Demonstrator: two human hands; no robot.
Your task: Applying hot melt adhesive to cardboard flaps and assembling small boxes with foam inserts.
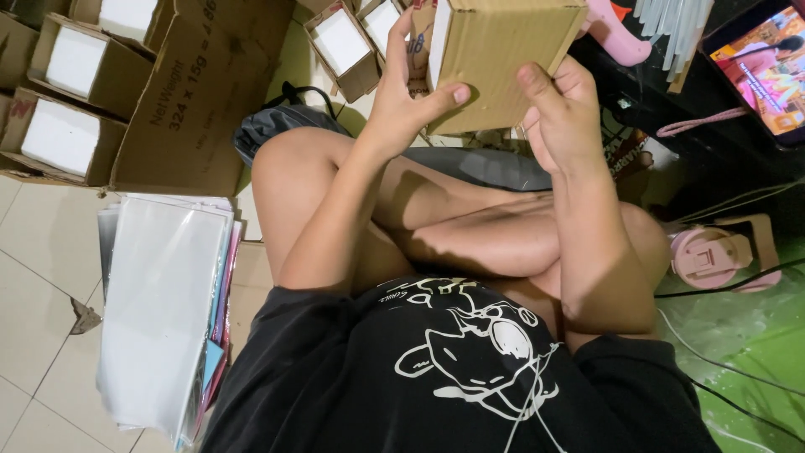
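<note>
I hold a small brown cardboard box (495, 50) up in front of me, above my crossed legs. My left hand (402, 92) grips its left side, thumb pressed on the near face and fingers reaching up along the edge. My right hand (562, 113) holds its lower right corner, thumb on the near face. The top of the box is cut off by the frame. A white panel shows on its left side.
Several open cardboard boxes with white contents (71, 92) and a large brown carton (197, 92) stand at the left. A stack of clear plastic sheets (163, 310) lies on the tiled floor. A pink tape dispenser (713, 256), cables and a lit screen (767, 67) are at the right.
</note>
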